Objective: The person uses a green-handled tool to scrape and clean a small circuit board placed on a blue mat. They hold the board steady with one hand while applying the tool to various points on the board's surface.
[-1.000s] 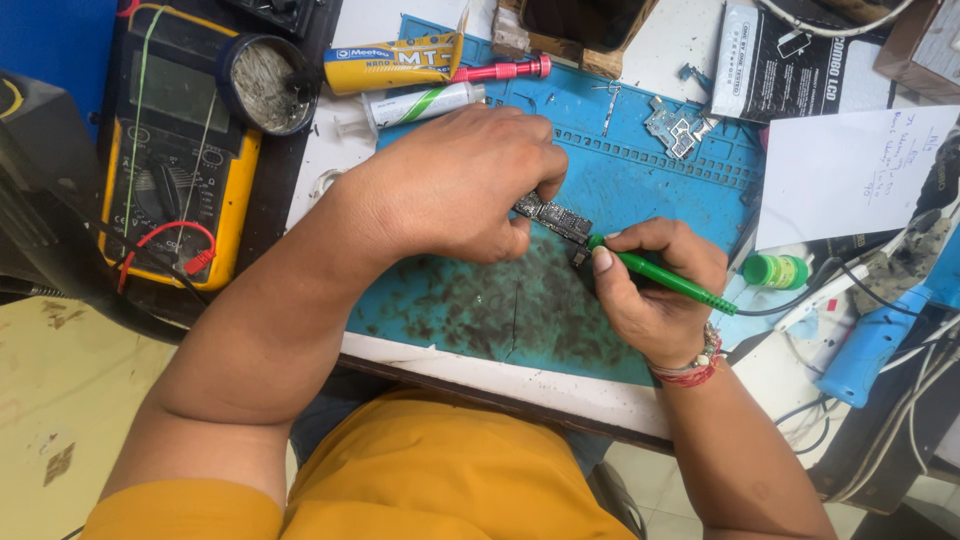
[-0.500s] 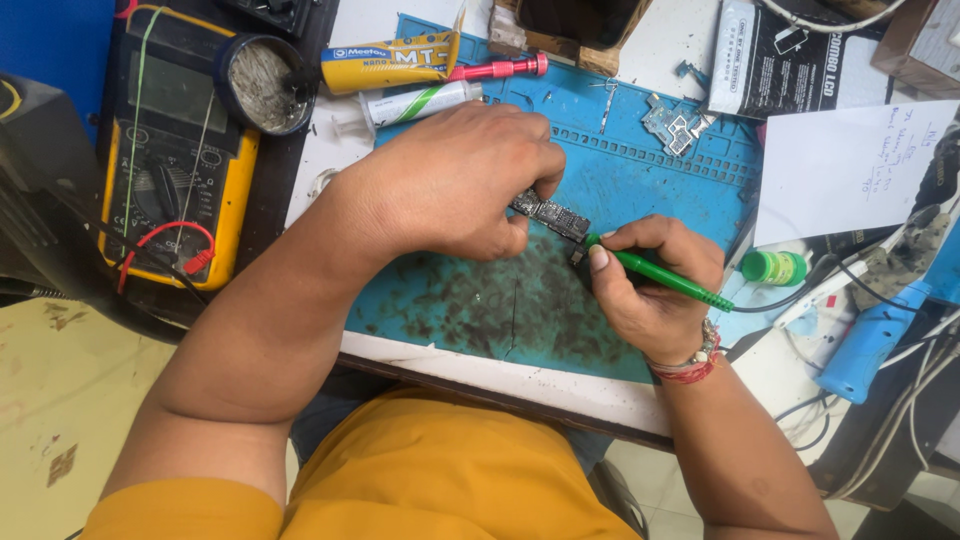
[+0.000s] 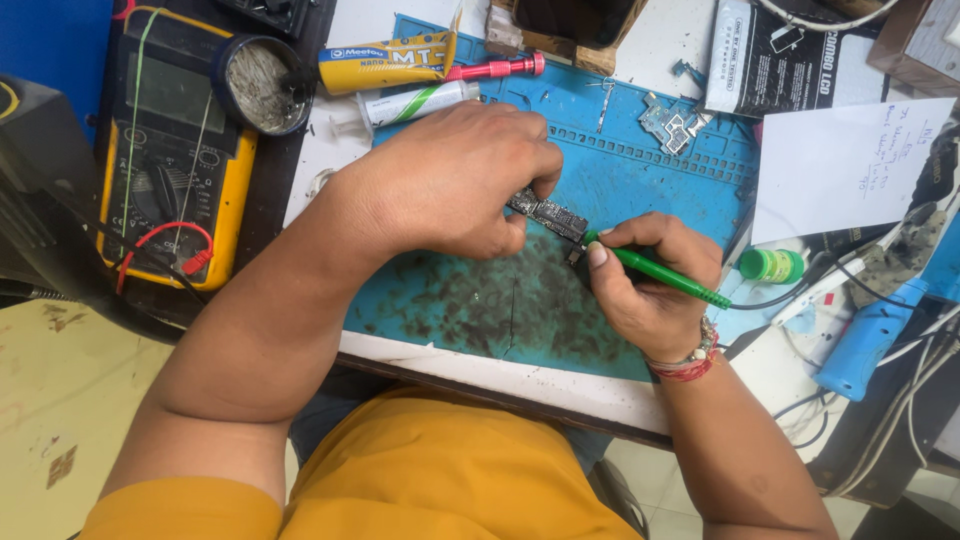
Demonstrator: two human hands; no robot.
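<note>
Blue work mat (image 3: 640, 190) under left hand (image 3: 450, 185) pinching small circuit board (image 3: 548, 212), right hand (image 3: 650, 290) gripping green tool (image 3: 665, 272).

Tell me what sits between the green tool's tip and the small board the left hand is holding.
Nothing visible. The left hand pinches the board over the blue mat, and the right hand brings the green tool right up to the board's end; the tip itself is hidden by the fingers.
</note>
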